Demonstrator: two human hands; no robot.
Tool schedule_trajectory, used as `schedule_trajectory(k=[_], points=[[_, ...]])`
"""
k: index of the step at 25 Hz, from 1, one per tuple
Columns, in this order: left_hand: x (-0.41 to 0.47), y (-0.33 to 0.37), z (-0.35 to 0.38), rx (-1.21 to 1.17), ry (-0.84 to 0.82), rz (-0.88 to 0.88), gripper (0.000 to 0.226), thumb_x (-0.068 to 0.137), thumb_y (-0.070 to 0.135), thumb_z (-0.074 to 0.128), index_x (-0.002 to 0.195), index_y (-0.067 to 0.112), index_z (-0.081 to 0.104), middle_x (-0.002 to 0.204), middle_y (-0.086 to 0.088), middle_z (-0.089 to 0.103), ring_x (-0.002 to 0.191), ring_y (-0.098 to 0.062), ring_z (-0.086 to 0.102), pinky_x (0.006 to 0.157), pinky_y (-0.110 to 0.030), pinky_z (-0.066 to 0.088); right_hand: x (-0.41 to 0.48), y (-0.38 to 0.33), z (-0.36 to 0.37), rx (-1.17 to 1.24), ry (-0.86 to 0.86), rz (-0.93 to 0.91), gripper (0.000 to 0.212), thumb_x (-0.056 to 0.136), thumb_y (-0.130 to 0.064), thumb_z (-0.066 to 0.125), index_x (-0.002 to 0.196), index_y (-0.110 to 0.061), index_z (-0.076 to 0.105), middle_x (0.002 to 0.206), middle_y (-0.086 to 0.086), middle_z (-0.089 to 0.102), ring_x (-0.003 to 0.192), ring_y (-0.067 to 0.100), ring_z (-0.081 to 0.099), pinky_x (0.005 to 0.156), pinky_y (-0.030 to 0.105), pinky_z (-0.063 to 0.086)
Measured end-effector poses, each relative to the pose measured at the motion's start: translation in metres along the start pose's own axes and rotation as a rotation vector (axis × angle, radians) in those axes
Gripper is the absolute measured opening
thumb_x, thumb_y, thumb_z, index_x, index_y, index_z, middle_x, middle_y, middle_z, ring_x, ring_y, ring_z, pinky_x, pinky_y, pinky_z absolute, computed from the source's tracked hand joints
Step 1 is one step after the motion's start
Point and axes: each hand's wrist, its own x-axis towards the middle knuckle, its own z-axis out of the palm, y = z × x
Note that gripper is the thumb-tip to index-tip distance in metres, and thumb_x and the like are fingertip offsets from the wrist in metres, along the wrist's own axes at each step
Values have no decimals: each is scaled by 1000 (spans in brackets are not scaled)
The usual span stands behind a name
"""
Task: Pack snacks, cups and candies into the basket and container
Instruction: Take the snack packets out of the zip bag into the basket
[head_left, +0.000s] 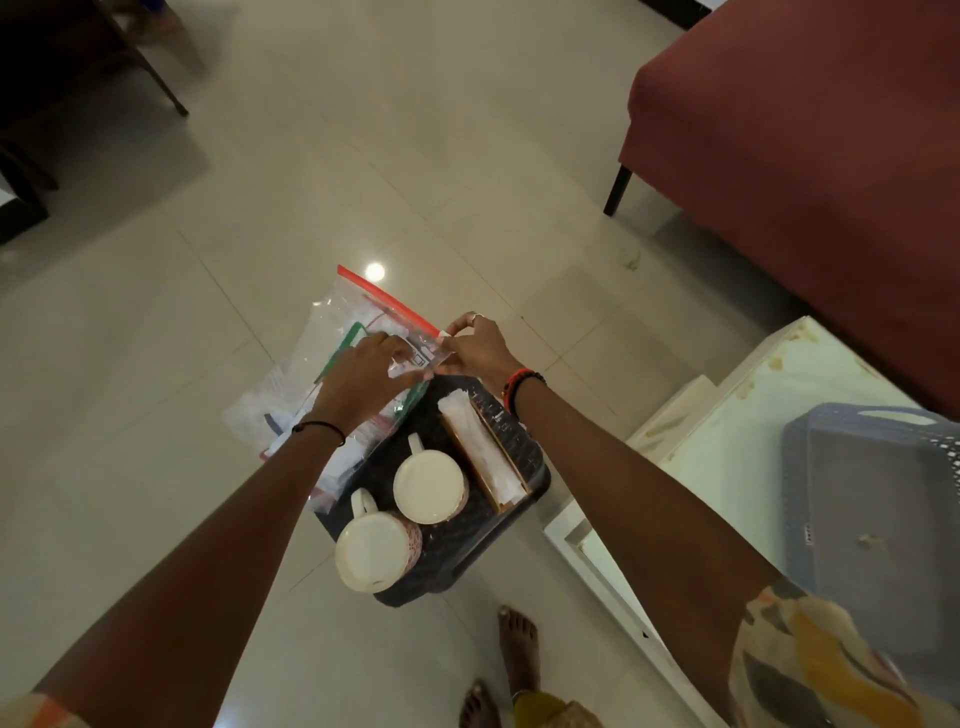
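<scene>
Both hands are up on a clear zip bag (363, 332) with a red seal strip along its far edge, held over the far left corner of the dark woven basket (519, 436) on the pale tiled floor (260, 208). The right hand (480, 348) pinches the right end of the red strip, thumb and fingertips closed tight on the plastic. The left hand (363, 371) lies over the middle of the bag, fingers curled down onto it and gripping the plastic. Inside the bag are small packets, white and green, too blurred to read. More clear packets (249, 415) lie beneath it on the floor, just left of the basket.

In the basket, two white mugs sit mouth down: the near mug (371, 551) at the near left corner, the second mug (430, 486) just beyond it, touching or very nearly so. Along the right wall stands a long brown box (488, 457) with white wrapped sticks on top.

To the right, a white low table (727, 415) carries a blue lattice tray (857, 519). A red sofa (805, 156) fills the far right. Bare feet (514, 644) show near the bottom edge
</scene>
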Motion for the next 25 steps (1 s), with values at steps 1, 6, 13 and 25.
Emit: schedule_trajectory(k=[1, 6, 13, 25], points=[[-3, 4, -7, 19, 24, 0, 43, 79, 49, 63, 101, 13, 59, 104, -6, 66, 89, -19, 59, 78, -28, 44, -5, -9, 6, 26, -10, -9, 18, 87, 3, 61, 84, -8, 47, 109, 28, 65, 81, 30, 68, 68, 41, 62], [-21, 20, -53, 95, 199, -42, 34, 80, 37, 65, 93, 9, 50, 96, -10, 62, 83, -27, 58, 81, -39, 45, -39, -57, 37, 131, -95, -74, 18, 86, 4, 62, 87, -7, 48, 108, 31, 66, 82, 36, 69, 67, 38, 62], [-50, 32, -137, -20, 500, -44, 7, 87, 8, 54, 90, 3, 49, 93, -16, 56, 73, -31, 56, 71, -43, 47, -101, -118, 71, 388, -236, -202, 21, 85, 4, 62, 87, -9, 46, 99, 36, 65, 53, 18, 70, 65, 30, 61], [-68, 183, -220, -354, 667, 287, 9, 89, 10, 57, 94, 4, 54, 96, -15, 56, 76, -11, 51, 69, -12, 46, -270, -191, -35, 408, 29, -643, 18, 87, 3, 60, 105, 1, 60, 94, 29, 66, 82, 35, 69, 85, 39, 58]])
